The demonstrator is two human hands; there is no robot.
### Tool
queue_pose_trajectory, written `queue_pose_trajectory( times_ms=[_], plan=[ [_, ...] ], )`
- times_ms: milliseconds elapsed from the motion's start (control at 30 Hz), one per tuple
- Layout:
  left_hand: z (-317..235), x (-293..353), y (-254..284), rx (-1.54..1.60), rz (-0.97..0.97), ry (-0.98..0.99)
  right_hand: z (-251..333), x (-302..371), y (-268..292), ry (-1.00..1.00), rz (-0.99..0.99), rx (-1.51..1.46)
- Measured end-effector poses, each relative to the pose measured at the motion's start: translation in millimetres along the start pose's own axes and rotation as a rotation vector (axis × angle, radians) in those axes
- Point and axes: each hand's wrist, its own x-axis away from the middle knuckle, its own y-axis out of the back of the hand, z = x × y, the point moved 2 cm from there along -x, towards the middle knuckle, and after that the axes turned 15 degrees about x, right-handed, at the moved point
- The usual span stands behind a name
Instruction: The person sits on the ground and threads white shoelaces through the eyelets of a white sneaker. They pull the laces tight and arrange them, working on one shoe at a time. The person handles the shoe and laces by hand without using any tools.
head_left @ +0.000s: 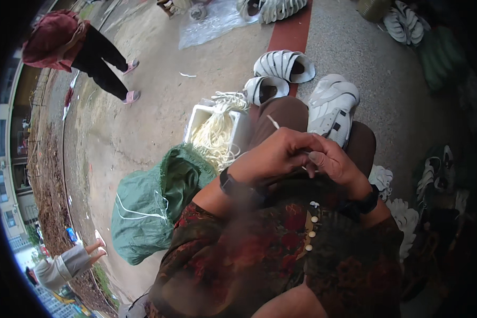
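Above my lap, my left hand (296,144) and my right hand (331,163) meet with their fingers bent and pressed together. A thin pale shoelace (273,122) pokes out past my left hand, its tip pointing up and left. Another pale bit shows between the fingertips; most of the lace is hidden by the hands. Just beyond them, a stack of white shoes (331,103) rests on my brown-trousered legs. Beside my left knee stands a white foam box (195,117), heaped with cream laces (215,132) that spill over its rim.
A green woven sack (140,217) leans at my left. Rows of nested white shoes (283,66) lie on the ground ahead, and more white shoes (403,222) are at my right. Clear plastic sheeting (209,24) lies farther off. Two people, one in a red top (55,40), stand at the left.
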Motion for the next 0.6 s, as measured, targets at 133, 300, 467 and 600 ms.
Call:
queue_pose_trajectory(
  times_ms=[133, 300, 467, 600],
  plan=[
    [6.4, 11.5, 24.7, -0.467, -0.187, -0.021, -9.9, 34.4, 41.0, -0.117, -0.078, 0.4],
    [29.3, 35.4, 69.3, -0.59, -0.502, 0.011, -19.8, 58.6, 79.5, -0.028, -0.327, 0.457],
    [31.3, 42.4, 79.9, -1.094, -0.585, 0.304, -33.6, 57.8, 98.3, 0.038, -0.466, 0.491],
    [36.0, -12.2, 57.6, -1.087, -0.376, -0.035, -58.0, 33.1, 99.7, 0.182, -0.611, 0.64]
  ],
)
